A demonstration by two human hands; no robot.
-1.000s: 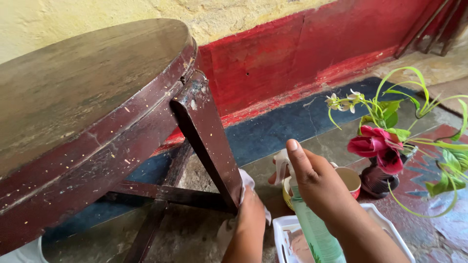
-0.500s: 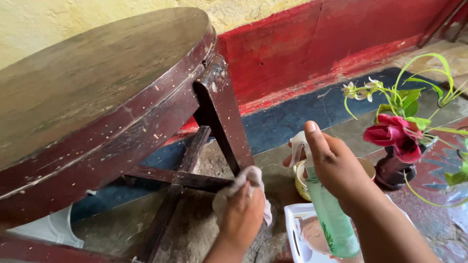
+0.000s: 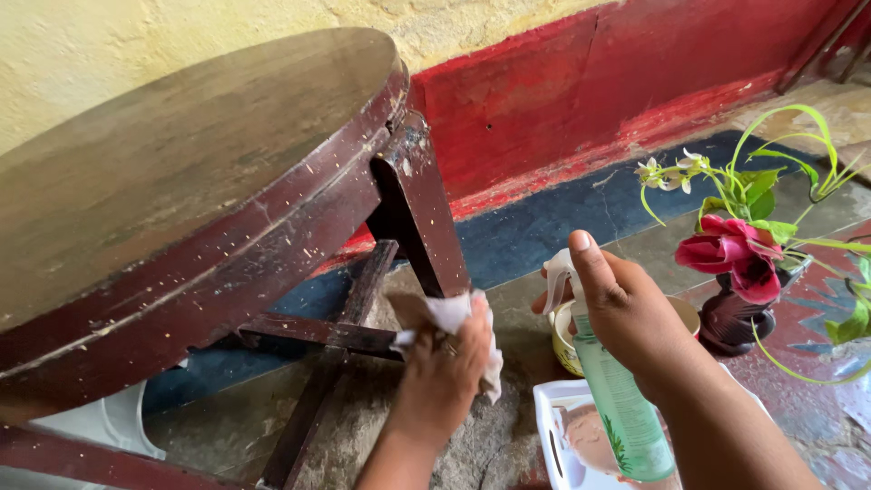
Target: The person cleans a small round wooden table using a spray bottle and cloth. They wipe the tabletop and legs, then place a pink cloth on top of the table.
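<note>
Left hand risen, pinching cloth on table leg; right hand gripping green spray bottle, label unclear.

Yellow wall with red base band, blue-and-grey floor, daylight.

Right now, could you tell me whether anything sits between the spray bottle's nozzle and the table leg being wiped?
Only the left hand and its white cloth, pressed on the table leg. The right hand holds the green spray bottle beside them, nozzle facing left; the gap between looks open.
</note>
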